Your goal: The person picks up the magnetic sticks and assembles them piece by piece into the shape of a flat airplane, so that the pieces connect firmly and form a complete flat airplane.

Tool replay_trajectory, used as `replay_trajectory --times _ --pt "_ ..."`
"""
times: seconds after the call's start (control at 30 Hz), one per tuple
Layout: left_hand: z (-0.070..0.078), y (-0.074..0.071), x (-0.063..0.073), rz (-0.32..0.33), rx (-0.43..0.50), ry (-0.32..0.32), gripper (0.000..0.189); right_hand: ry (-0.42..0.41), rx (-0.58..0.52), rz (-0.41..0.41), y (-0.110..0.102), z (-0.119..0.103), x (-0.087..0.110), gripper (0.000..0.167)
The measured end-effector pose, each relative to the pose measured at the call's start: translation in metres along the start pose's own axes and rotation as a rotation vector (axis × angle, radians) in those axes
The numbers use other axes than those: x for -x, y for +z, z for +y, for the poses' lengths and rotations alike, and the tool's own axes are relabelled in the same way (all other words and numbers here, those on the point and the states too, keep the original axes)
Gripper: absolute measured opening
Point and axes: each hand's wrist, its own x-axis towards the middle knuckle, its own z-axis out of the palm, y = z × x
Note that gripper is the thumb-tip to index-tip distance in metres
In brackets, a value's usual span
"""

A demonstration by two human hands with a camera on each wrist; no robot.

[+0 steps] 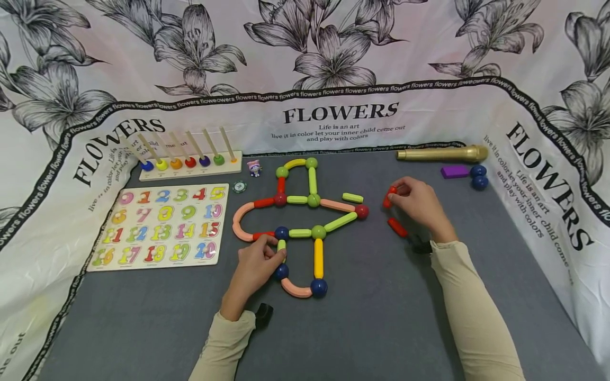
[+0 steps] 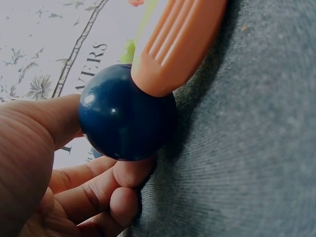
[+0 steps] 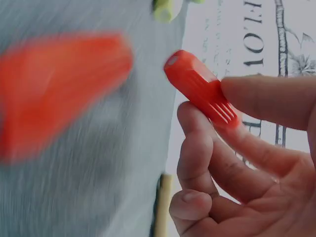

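Observation:
My left hand [image 1: 257,263] pinches a short green magnetic stick [image 1: 282,245] between two blue balls. In the left wrist view, the nearer blue ball [image 2: 127,113] hides the fingertips' contact, and a peach curved stick [image 2: 177,44] joins that ball. Sticks and balls form a linked figure, including a green ball [image 1: 318,232], a dark red ball [image 1: 362,211] and a yellow stick [image 1: 319,257]. To the right, my right hand [image 1: 421,203] holds a short red stick [image 3: 202,89] between thumb and fingers, raised in the right wrist view. Another red stick [image 1: 397,227] lies below that hand.
A loose green stick [image 1: 352,198] lies beside the figure. At left are a number board [image 1: 164,227] and a peg stand [image 1: 190,170], with a small figurine [image 1: 254,168] and a chip [image 1: 240,186] nearby. A gold microphone [image 1: 442,154], purple block [image 1: 455,172] and blue balls [image 1: 479,182] sit far right.

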Motion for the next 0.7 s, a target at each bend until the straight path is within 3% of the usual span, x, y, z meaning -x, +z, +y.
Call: replay_trajectory --times 0.17,0.7 --pt "0.0 -0.001 0.0 0.0 -0.009 -0.003 0.033 0.042 -0.069 0.011 0.007 -0.008 -0.008 0.034" --pt "-0.001 0.0 -0.001 -0.008 0.0 0.008 0.032 0.119 -0.162 -0.121 0.021 -0.015 -0.02 0.038"
